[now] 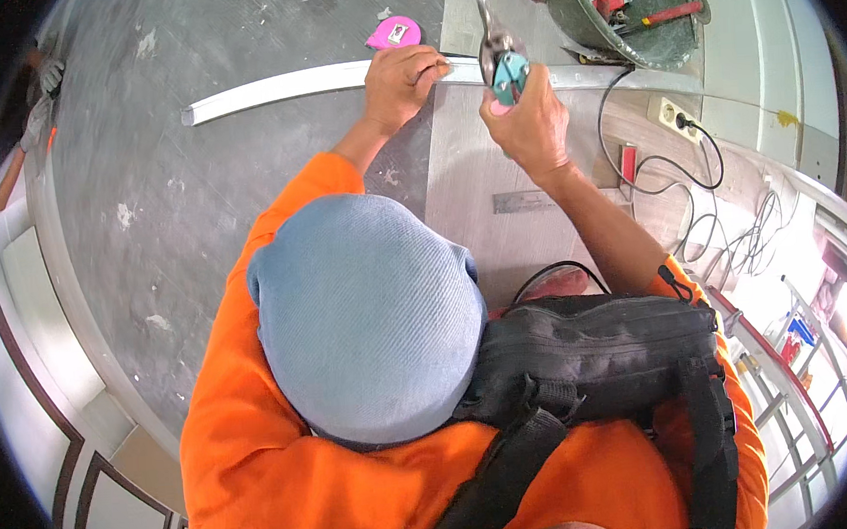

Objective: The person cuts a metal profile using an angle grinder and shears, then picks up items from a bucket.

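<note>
A long white metal profile (277,91) lies across the floor in front of me. My left hand (399,84) rests over its middle with thumb and fingers pinched; what they hold, if anything, is too small to make out. Just beyond that hand is a pink round tape measure (394,34). My right hand (533,127) is closed round the teal handles of tin snips (506,65). Their metal jaws point up and away, over the profile. On the floor nearer me, left of my right forearm, lies a flat metal ruler (524,202).
A dark bucket (578,13) with tools stands at the far right. Cables run from a wall socket (674,116) along the right side. A ladder (786,407) lies lower right. My denim-covered knee (368,307) and black bag (603,350) are close. Another person's gloved hands (37,123) show far left.
</note>
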Demonstrator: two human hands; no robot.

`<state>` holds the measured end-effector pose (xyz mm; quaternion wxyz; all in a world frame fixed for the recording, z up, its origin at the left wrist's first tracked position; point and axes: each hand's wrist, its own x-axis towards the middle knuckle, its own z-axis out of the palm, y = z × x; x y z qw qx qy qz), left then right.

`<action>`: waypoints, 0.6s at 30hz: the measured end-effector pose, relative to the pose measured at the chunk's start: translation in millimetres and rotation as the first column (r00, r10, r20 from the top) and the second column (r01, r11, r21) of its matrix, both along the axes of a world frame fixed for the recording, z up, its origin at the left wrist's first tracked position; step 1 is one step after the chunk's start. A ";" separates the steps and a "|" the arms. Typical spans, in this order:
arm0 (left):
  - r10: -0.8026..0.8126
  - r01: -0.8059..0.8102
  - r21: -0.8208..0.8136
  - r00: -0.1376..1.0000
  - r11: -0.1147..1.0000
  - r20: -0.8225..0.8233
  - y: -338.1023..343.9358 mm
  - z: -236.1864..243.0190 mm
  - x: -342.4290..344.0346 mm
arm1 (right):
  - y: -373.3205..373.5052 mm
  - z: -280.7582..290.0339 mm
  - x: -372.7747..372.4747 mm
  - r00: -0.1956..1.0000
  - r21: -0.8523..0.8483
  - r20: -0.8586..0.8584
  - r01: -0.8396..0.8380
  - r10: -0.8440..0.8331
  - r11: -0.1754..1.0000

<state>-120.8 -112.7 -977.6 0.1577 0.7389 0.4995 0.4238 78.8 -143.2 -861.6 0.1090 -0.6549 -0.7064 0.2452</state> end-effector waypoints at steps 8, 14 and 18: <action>0.019 -0.020 -0.035 0.999 0.999 -0.029 -8.3 5.0 -6.0 | 1.8 1.2 -3.7 0.995 0.133 -0.103 0.025 -0.012 0.991; -0.008 0.003 -0.072 0.998 0.997 -0.062 -3.6 7.0 -6.5 | 0.2 -22.8 13.8 0.985 -0.109 0.132 -0.096 0.110 0.989; 0.112 -0.036 -0.268 0.955 0.963 0.274 -6.6 13.9 2.5 | 6.6 -6.8 24.6 0.997 -0.017 -0.005 0.079 -0.079 0.997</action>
